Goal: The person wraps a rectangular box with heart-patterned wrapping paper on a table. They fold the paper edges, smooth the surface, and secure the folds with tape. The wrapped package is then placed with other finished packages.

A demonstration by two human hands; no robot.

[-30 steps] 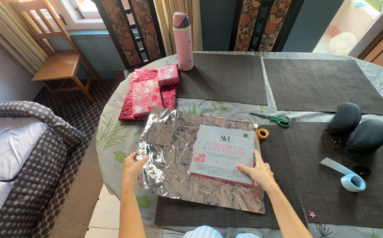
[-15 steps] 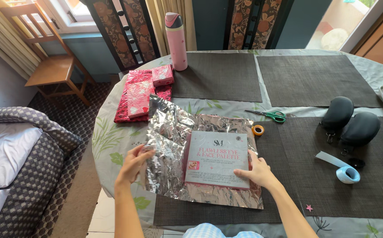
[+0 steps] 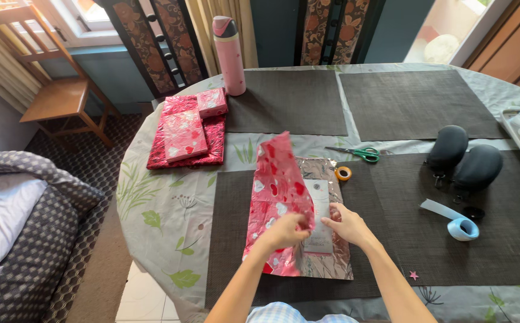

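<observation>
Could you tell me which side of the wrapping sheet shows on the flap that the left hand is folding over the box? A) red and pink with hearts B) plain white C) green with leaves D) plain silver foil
A: the left hand holds the flap of the wrapping sheet across the box, and the face turned up is red and pink with hearts; silver shows only on the part lying flat by the right hand.

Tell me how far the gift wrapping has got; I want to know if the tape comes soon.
Done: three red-and-pink wrapped parcels lie stacked near the pink bottle. In hand: the left hand folds the pink heart-printed foil sheet over the flat grey box, which the right hand steadies. Left: the right flap lies open, nothing taped; the small orange tape roll sits untouched.
</observation>
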